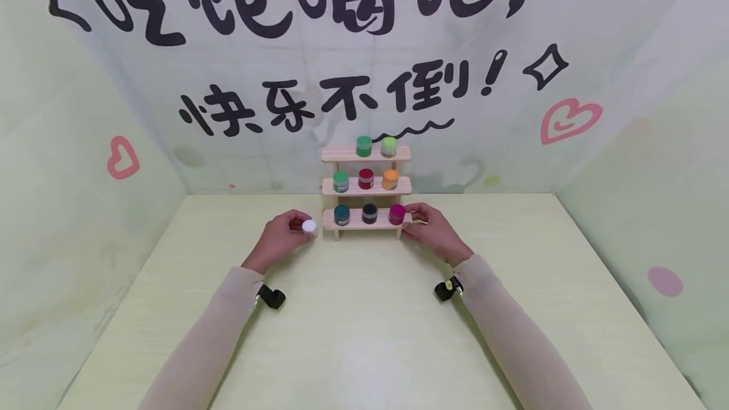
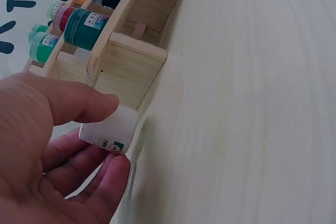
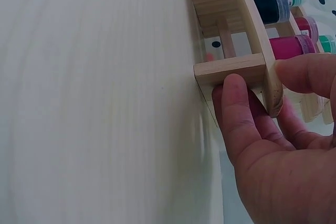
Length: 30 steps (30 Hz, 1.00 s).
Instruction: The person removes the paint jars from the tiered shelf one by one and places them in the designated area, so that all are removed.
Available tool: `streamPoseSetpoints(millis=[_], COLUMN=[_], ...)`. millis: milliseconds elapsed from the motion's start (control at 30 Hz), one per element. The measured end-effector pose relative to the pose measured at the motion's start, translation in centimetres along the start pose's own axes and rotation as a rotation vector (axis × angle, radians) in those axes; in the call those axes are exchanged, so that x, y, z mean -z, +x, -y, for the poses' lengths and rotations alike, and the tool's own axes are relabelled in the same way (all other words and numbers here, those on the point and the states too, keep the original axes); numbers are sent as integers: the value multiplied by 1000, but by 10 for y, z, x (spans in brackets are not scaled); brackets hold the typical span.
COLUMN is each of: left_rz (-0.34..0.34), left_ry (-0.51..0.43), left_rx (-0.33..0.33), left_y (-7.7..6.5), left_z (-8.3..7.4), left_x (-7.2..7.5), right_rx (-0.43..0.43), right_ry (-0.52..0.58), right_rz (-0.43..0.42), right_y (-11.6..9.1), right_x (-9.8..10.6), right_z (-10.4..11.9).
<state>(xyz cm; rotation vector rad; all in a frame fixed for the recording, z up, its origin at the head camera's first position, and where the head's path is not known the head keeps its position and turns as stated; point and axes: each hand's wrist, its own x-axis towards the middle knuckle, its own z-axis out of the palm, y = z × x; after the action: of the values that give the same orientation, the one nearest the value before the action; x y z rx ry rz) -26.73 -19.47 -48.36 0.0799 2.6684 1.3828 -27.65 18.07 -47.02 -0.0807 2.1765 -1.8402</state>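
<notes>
My left hand (image 1: 285,233) pinches a small white paint jar (image 2: 111,129) between thumb and fingers, just left of a three-tier wooden rack (image 1: 366,223). Printing shows on the jar's side in the left wrist view. At the rack's other end my right hand (image 1: 434,231) grips the lowest shelf, thumb on top and fingers against the leg below. That shelf carries a teal jar (image 1: 342,214), a black jar (image 1: 369,214) and a magenta jar (image 1: 397,214). Above them stand a green jar (image 1: 340,182), a red jar (image 1: 366,179) and an orange jar (image 1: 390,180).
On the top shelf are a darker green jar (image 1: 364,147) and a light green jar (image 1: 389,147). The rack stands on a pale wooden table (image 1: 364,321), near its back edge. Behind it hangs a printed cloth (image 1: 273,163), with walls on both sides.
</notes>
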Motion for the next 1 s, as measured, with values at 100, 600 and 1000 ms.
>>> streamPoseSetpoints(millis=[100, 600, 1000], left_rz=[19, 24, 27], left_ry=[24, 57, 59], left_rx=[-6, 22, 46], left_y=[1, -1, -5], left_z=[3, 3, 6], left_x=[0, 2, 11], right_rx=[-5, -5, -9], right_ry=[1, 13, 5], right_rz=[-2, 0, 3], right_y=[0, 0, 0], right_x=[0, 0, 1], right_z=[-1, -1, 0])
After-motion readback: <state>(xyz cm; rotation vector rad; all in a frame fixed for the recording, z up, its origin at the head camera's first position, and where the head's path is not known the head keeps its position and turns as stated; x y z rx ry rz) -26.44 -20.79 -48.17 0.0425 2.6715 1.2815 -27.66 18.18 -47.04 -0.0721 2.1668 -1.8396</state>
